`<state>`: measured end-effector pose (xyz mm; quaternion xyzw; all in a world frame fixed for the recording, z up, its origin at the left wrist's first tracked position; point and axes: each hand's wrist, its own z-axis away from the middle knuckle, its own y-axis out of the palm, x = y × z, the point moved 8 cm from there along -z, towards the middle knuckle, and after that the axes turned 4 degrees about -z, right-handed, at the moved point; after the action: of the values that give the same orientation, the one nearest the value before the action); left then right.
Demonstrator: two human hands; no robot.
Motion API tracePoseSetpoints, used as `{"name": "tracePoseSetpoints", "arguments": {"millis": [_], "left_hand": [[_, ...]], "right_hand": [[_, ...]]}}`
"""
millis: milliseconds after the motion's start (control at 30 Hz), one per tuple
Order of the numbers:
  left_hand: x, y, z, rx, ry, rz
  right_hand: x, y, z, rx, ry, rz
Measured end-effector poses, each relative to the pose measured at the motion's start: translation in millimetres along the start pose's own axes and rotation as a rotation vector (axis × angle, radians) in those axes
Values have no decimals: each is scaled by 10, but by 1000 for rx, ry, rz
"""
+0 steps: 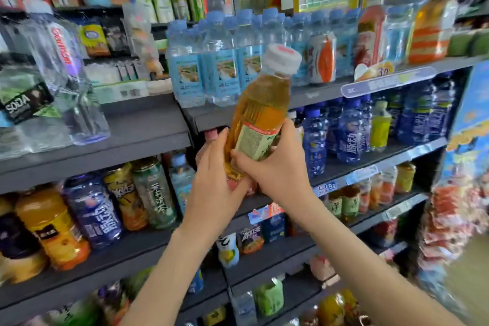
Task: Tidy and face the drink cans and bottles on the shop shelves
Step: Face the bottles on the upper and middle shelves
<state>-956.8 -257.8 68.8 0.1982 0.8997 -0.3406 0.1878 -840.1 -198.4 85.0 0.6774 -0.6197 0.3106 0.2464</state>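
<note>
An amber tea bottle [260, 106] with a white cap and a green-and-red label is held tilted in front of the shelves, cap pointing up and to the right. My left hand [215, 180] cups its base from the left and below, fingers curled round it. Around the lower label my right hand [277, 164] grips it from the right, thumb across the front. Behind the bottle, the dark grey shelf [312, 94] carries a row of blue-capped water bottles [225, 61].
Dark blue drink bottles [349, 130] fill the shelf to the right of my hands. Lower left stand orange, blue and green bottles [92, 209]. Clear water bottles [66, 66] and a soda pack [21, 98] sit upper left. Hanging snack packets [455, 209] crowd the right edge.
</note>
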Motion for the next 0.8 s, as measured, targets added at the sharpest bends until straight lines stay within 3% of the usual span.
{"name": "tracePoseSetpoints", "arguments": {"millis": [300,600,700,800], "left_hand": [[-278,1563,534,189,-2,-33],[-543,3705,835,369,-187,-107],[-280,4173,989,352,-318,-155],[30,4343,1059,229,-443,-310]], "right_hand": [[-1118,-1128,458,111,248,9],[-3026,-2607,584,139,468,90],[-3643,-2915,628,120,540,138],[-4158,-2962,726,116,620,160]]}}
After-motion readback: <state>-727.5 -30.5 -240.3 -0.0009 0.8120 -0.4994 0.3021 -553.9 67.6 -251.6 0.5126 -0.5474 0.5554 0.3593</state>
